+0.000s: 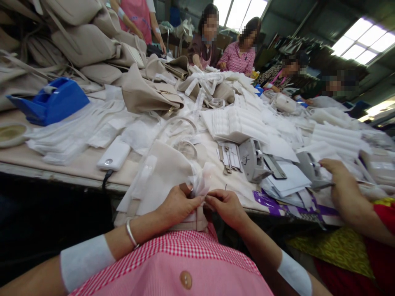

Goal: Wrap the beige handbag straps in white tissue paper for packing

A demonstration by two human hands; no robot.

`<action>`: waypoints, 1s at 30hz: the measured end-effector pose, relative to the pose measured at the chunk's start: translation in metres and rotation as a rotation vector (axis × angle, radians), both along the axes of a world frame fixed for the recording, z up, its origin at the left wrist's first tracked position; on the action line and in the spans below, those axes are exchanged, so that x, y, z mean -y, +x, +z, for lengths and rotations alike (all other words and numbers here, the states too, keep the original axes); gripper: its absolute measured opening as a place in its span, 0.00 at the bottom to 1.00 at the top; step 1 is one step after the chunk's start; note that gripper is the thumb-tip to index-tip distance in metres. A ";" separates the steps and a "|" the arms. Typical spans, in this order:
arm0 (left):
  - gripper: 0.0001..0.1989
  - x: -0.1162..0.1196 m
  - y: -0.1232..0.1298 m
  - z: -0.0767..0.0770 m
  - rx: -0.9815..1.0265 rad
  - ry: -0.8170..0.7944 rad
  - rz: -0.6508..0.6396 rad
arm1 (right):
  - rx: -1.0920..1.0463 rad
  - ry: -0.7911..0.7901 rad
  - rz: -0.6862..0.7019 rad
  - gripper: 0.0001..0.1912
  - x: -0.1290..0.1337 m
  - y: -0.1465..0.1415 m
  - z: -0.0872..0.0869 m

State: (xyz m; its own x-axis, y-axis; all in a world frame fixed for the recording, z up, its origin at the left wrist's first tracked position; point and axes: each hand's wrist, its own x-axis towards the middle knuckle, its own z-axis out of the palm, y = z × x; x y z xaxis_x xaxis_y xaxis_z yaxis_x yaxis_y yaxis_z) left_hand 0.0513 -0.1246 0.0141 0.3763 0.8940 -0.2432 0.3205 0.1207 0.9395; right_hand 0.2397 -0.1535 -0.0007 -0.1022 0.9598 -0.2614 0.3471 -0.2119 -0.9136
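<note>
A beige handbag (168, 158) lies at the table's front edge against my apron, partly covered by white wrapping sheets. My left hand (179, 207) is closed on a thin white wrapping sheet (200, 181) at the bag's right side, thumb pointing right. Close beside it, my right hand (226, 205) has its fingertips pinched together at the edge of that same sheet. Whatever else may be between the right fingertips is too small to make out. Above the sheet, the bag's looped strap (187, 148) shows.
A blue tape dispenser (52, 102) and a white power bank (114, 154) sit left. Grey tape dispensers (253, 160), white cards and a foam stack (234, 123) lie right. A co-worker's hand (336, 168) touches one dispenser. Beige bags (83, 41) are heaped behind; several people work opposite.
</note>
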 end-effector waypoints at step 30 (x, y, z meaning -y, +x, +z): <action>0.08 -0.005 -0.002 -0.005 -0.028 0.086 -0.075 | 0.639 0.804 0.861 0.10 -0.028 0.000 0.060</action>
State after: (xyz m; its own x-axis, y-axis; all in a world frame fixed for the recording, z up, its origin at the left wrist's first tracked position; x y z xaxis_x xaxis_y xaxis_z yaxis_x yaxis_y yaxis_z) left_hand 0.0491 -0.1196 0.0095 0.4372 0.8815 -0.1784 0.3521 0.0148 0.9358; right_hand 0.2399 -0.1256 0.0598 -0.8203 0.5608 0.1124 0.5076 0.8043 -0.3089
